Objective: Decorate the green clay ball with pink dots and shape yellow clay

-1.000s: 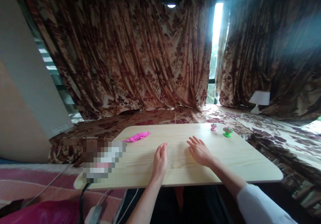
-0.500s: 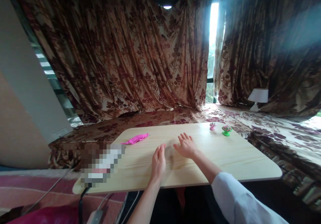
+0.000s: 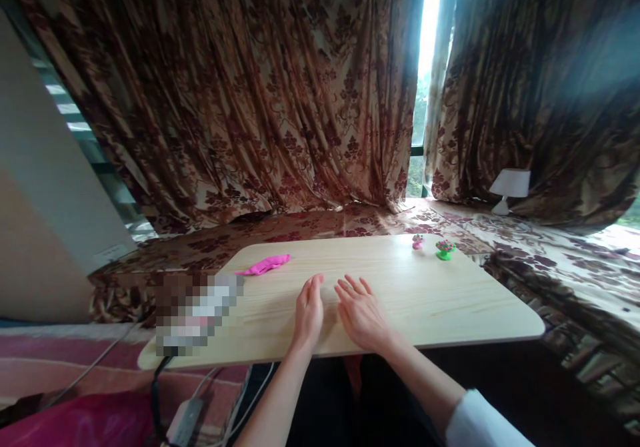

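Observation:
Over the near middle of the light wooden table (image 3: 430, 307), my left hand (image 3: 309, 310) stands on its edge, fingers stretched out and nothing in it. Close beside it to the right, my right hand (image 3: 361, 310) is held palm down with its fingers slightly spread, also holding nothing. A narrow gap of bare wood separates them. Beyond my left hand lies a limp, bright pink piece (image 3: 267, 265) with a thin pointed end. Toward the far right corner stand a small pink ornament (image 3: 417, 242) with a dotted top and a larger green one (image 3: 445, 250) with pink dots.
A blurred-out flat object (image 3: 200, 317) lies on the table's left side, a black cable (image 3: 157, 393) running down from it. A power strip (image 3: 186, 420) sits below the table at left. Behind are a patterned ledge, a white lamp (image 3: 511, 183) and long curtains (image 3: 280, 100).
My right hand has moved left across the table to beside my left hand, then a little nearer to me. The left hand stays in nearly the same place. The view has shifted slightly.

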Demonstrator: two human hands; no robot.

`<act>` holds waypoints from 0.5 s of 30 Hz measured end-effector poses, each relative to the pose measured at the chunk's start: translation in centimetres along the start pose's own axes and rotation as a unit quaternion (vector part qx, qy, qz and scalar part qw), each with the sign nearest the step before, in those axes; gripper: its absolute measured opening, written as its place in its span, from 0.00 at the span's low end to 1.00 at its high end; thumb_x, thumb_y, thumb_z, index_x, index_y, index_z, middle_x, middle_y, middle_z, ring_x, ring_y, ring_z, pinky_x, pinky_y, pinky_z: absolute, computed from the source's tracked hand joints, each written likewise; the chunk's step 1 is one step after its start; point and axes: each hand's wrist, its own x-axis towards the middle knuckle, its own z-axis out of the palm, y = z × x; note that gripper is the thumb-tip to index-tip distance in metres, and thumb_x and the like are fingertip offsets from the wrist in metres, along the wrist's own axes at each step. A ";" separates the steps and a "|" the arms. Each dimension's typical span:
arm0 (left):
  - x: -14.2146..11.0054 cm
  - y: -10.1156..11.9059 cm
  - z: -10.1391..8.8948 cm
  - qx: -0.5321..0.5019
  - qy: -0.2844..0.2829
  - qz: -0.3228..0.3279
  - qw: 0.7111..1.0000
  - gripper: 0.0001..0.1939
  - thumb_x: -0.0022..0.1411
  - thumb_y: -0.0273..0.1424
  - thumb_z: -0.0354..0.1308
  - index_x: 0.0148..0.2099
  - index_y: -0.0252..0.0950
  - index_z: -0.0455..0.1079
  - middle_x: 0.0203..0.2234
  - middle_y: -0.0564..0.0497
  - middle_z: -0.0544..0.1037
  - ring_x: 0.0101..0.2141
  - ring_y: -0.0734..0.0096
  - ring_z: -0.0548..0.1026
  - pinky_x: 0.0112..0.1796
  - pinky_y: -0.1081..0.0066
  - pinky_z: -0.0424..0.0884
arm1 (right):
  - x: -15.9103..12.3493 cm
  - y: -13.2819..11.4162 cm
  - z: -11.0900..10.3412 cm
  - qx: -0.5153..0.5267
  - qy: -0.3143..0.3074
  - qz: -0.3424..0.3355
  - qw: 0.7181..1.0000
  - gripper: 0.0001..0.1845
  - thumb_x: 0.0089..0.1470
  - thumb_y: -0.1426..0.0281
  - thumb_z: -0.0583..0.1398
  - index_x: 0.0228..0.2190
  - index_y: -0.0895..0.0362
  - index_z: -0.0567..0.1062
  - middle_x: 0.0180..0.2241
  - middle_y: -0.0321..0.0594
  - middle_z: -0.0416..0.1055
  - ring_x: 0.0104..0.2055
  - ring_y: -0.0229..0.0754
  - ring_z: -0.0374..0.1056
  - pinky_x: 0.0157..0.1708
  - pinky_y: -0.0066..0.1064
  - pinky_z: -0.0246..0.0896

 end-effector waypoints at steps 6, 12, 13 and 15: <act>0.3 -0.7 -0.2 -0.007 -0.016 -0.003 1.000 0.19 0.60 0.43 0.46 0.44 0.37 0.69 0.45 0.47 0.73 0.49 0.65 0.68 0.52 0.65 0.58 | 5.6 6.6 -1.0 -0.015 -0.068 0.162 0.984 0.31 0.56 0.55 0.47 0.56 0.59 0.57 0.60 0.49 0.49 0.63 0.49 0.39 0.57 0.49 0.33; -0.3 0.3 -0.2 -0.008 -0.011 -0.003 1.000 0.19 0.60 0.43 0.47 0.43 0.37 0.70 0.44 0.47 0.74 0.48 0.64 0.68 0.51 0.65 0.59 | -2.0 9.5 -2.1 0.019 -0.082 0.081 0.993 0.26 0.60 0.62 0.40 0.57 0.57 0.55 0.59 0.41 0.53 0.62 0.39 0.41 0.58 0.39 0.37; -0.3 0.5 -0.1 -0.006 -0.012 -0.002 1.000 0.19 0.60 0.44 0.46 0.43 0.37 0.70 0.43 0.47 0.74 0.48 0.64 0.68 0.51 0.65 0.59 | -3.3 9.0 -2.1 0.021 -0.062 0.068 0.995 0.27 0.61 0.63 0.40 0.58 0.58 0.52 0.59 0.41 0.52 0.62 0.38 0.41 0.59 0.38 0.37; -0.4 0.8 -0.1 0.005 -0.014 0.002 1.000 0.19 0.60 0.44 0.46 0.42 0.37 0.70 0.42 0.47 0.74 0.47 0.64 0.68 0.50 0.64 0.60 | -4.9 7.2 -1.9 0.016 -0.031 0.040 0.999 0.27 0.60 0.66 0.41 0.59 0.61 0.49 0.60 0.44 0.49 0.62 0.38 0.41 0.59 0.37 0.37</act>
